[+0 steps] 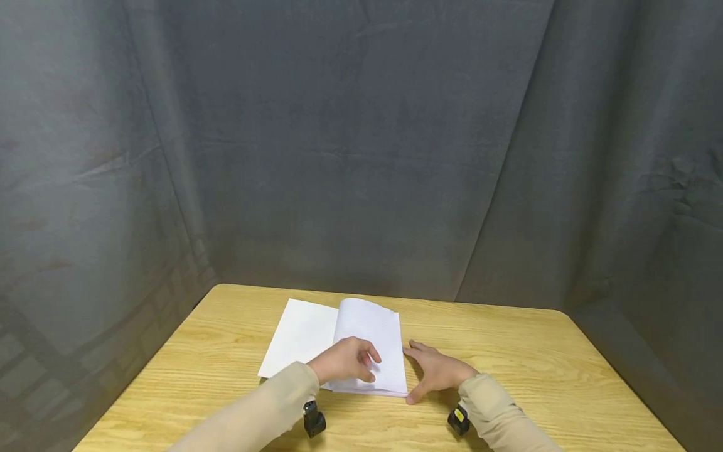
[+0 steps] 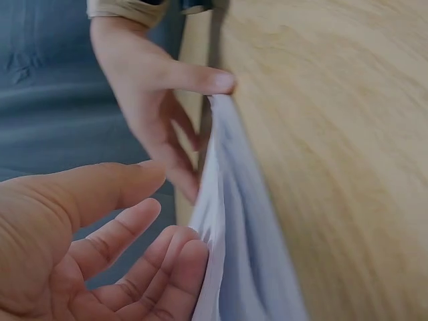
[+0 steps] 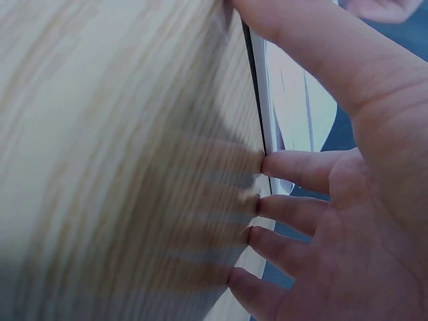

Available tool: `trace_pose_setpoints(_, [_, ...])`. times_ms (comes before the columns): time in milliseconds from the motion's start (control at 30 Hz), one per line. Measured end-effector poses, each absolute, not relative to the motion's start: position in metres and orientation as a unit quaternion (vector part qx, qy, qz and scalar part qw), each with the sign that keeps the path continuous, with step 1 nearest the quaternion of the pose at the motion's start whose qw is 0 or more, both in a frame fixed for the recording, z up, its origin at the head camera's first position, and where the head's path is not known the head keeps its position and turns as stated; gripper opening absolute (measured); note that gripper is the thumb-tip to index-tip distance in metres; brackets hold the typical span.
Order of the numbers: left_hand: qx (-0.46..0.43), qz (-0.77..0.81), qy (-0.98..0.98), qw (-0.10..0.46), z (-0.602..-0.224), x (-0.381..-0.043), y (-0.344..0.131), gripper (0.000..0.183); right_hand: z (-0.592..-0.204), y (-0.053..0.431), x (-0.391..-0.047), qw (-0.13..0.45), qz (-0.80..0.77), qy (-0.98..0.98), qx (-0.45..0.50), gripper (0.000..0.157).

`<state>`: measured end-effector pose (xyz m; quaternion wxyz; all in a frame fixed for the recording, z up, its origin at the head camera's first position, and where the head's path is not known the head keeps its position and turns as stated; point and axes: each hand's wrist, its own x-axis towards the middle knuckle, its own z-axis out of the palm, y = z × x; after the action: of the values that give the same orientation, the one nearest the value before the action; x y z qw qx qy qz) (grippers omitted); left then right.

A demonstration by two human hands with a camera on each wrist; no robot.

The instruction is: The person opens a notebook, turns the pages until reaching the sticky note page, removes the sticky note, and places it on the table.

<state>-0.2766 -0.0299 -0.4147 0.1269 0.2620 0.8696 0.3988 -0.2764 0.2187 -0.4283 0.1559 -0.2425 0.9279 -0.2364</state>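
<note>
An open notebook lies on the wooden table (image 1: 525, 351), with a plain white leaf (image 1: 305, 329) to the left and lined pages (image 1: 369, 323) to the right. The top lined page bows up along the binding. Over these pages hovers my left hand (image 1: 346, 360), its fingers loosely bent and parted from the thumb. In the left wrist view its fingertips (image 2: 194, 257) are right at the page edges (image 2: 231, 200). My right hand (image 1: 439, 370) rests at the notebook's right edge, thumb by the near corner and the other fingers spread along the side, fingertips on the tabletop.
Grey curtains (image 1: 350, 157) hang behind the table and at both sides. A small black camera (image 1: 313, 419) is worn on the left wrist, another camera (image 1: 459, 420) on the right. Beige sleeves (image 1: 265, 411) cover both forearms.
</note>
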Motion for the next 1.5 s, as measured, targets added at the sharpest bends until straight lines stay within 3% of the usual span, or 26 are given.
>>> trace_pose_setpoints(433, [0.247,0.373,0.883,0.14,-0.427,-0.274,-0.024,0.017,-0.43,0.22,-0.278,0.154,-0.232,0.929,-0.245,0.105])
trace_pose_setpoints(1167, [0.258,0.287,0.915,0.119,-0.425,-0.272,-0.017,0.024,-0.431,0.218,-0.278,0.155,-0.229,0.932,-0.235,0.105])
trace_pose_setpoints(1500, [0.261,0.308,0.903,0.149,-0.422,-0.274,-0.02,0.014,-0.433,0.22,-0.281,0.158,-0.233,0.929,-0.239,0.106])
